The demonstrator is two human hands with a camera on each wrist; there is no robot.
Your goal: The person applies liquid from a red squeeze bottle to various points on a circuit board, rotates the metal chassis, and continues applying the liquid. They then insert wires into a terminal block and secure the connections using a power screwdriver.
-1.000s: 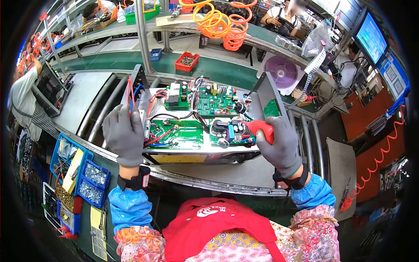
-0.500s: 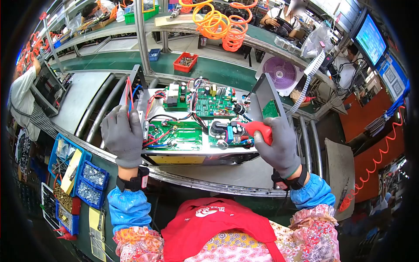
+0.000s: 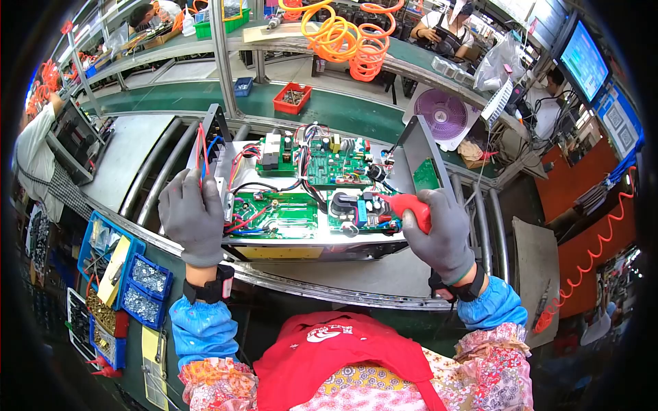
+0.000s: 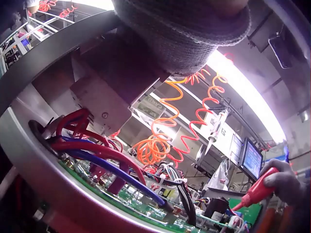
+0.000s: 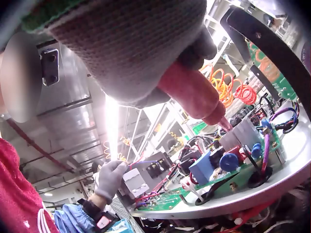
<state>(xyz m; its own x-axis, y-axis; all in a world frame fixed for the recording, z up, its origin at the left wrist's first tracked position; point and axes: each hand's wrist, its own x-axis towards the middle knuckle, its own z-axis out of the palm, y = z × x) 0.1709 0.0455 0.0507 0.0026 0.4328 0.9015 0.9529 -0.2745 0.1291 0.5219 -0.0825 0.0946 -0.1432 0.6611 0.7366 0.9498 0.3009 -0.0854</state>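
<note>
A metal chassis [image 3: 319,241] carrying several green circuit boards [image 3: 274,214] lies in front of me. My gloved right hand [image 3: 439,236] grips a red squeeze bottle [image 3: 412,209], its narrow nozzle pointing left over the lower right board. In the right wrist view the bottle's nozzle [image 5: 225,124] comes right up to a grey block [image 5: 240,137] among blue and red components. My gloved left hand [image 3: 193,218] rests at the chassis's left end, beside upright red and blue wires [image 3: 202,154]; its fingertips are partly hidden. Thick red and blue cables [image 4: 114,167] run below it in the left wrist view.
The chassis stands on a roller conveyor [image 3: 161,179]. Blue bins [image 3: 147,288] of small hardware stand at left, and a red bin [image 3: 293,98] lies beyond the conveyor. Orange coiled hoses [image 3: 349,44] hang ahead. A purple fan [image 3: 441,111] and a monitor [image 3: 582,60] are at right.
The right hand and red squeeze bottle shift only very slightly over the lower right board. The left hand stays at the chassis's left end.
</note>
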